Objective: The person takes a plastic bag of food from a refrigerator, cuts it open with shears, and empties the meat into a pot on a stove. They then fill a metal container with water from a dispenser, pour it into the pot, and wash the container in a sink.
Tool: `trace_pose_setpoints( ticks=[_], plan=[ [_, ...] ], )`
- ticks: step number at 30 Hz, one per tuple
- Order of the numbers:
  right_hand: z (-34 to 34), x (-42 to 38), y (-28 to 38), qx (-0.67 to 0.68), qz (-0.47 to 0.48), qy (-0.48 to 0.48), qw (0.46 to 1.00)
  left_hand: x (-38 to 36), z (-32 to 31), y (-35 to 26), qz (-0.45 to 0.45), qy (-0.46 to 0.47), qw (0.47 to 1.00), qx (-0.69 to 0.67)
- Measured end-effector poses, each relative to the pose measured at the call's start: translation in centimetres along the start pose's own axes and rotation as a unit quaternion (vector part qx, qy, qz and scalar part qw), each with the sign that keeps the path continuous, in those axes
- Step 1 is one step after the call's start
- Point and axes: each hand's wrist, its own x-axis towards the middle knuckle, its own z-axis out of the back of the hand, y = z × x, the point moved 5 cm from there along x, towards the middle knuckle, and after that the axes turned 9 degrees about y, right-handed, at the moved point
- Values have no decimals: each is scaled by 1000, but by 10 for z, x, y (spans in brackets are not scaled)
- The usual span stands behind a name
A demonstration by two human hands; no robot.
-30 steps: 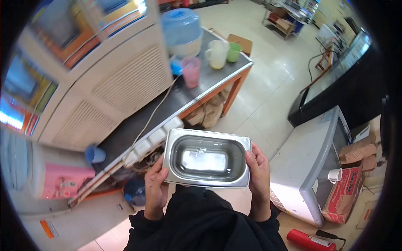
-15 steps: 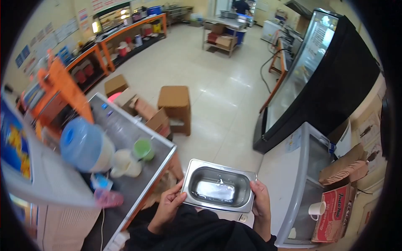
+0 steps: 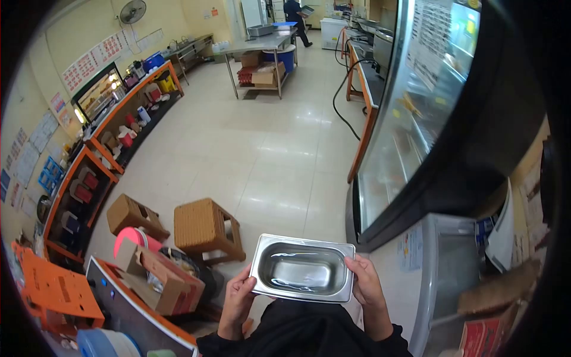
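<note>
A rectangular stainless steel food pan (image 3: 303, 293) is held level in front of my body. Bright reflections inside it look like clear liquid, though I cannot be sure. My left hand (image 3: 239, 296) grips the pan's left end, thumb on the rim and fingers under it. On the opposite end, my right hand (image 3: 367, 282) is closed the same way, with the thumb over the rim. The undersides of both grips are hidden by the pan.
Brown stools (image 3: 205, 229) and an open cardboard box (image 3: 169, 282) stand at left, beside a counter (image 3: 140, 318). A glass-door fridge (image 3: 410, 113) and a chest freezer (image 3: 437, 285) line the right. Farther off are a steel table (image 3: 262, 43) and a walking person (image 3: 295, 18).
My view has swung up and shifted forward along the aisle. The counter and freezer have slid down and back in view. Both hands still hold the pan.
</note>
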Motion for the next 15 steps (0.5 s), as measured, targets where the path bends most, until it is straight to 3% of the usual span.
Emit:
trace_pose_setpoints(
  ticks=[8, 15],
  plan=[
    [76, 209, 69, 24, -30, 6, 999, 231, 10, -6, -11, 5, 1000, -23],
    [141, 411, 142, 35, -11, -5, 999, 468, 29, -29, -1, 23, 999, 38]
  ],
)
